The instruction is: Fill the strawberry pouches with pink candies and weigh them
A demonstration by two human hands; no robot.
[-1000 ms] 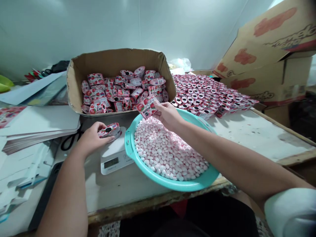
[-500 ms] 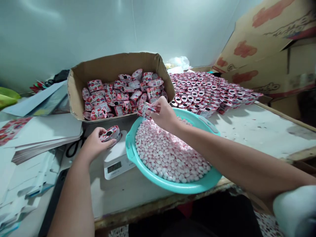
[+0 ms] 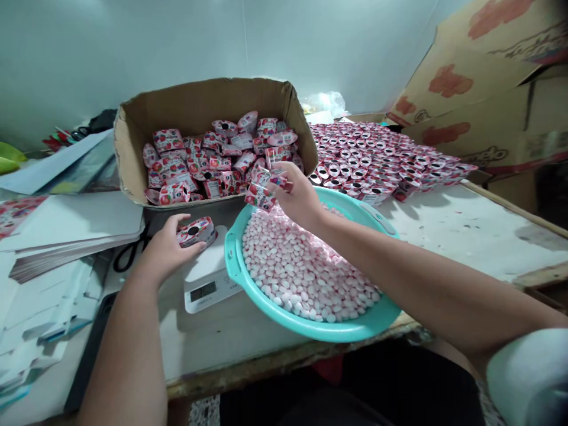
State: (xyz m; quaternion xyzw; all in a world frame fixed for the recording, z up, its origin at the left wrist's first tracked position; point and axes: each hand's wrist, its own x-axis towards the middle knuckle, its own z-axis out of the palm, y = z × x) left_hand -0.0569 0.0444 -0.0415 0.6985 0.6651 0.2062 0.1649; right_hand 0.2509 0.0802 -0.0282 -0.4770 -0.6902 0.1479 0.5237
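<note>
My left hand (image 3: 166, 251) is curled round a small pink-and-red strawberry-print candy box (image 3: 196, 232), thumb along its front and fingers behind. That box has a dark round hole in its top and rests on a white digital scale (image 3: 213, 291). In my right hand (image 3: 295, 192) is another printed candy box (image 3: 261, 188), pinched between thumb and fingers and tilted. It hangs over the far left rim of a turquoise basin (image 3: 284, 322). Pale pink candies (image 3: 306, 272) fill much of the basin.
Behind stands an open cardboard box (image 3: 177, 106) holding many printed boxes. Rows of upright boxes with holes (image 3: 377, 154) cover the back right. Paper sheets (image 3: 80, 231), scissors (image 3: 126, 254) and a dark phone-like object (image 3: 91, 355) lie left. Large cartons (image 3: 479, 118) lean at right.
My right hand has turned its candy box, so more of the printed side faces me. My left hand stays round the box on the scale. The whole view has shifted slightly.
</note>
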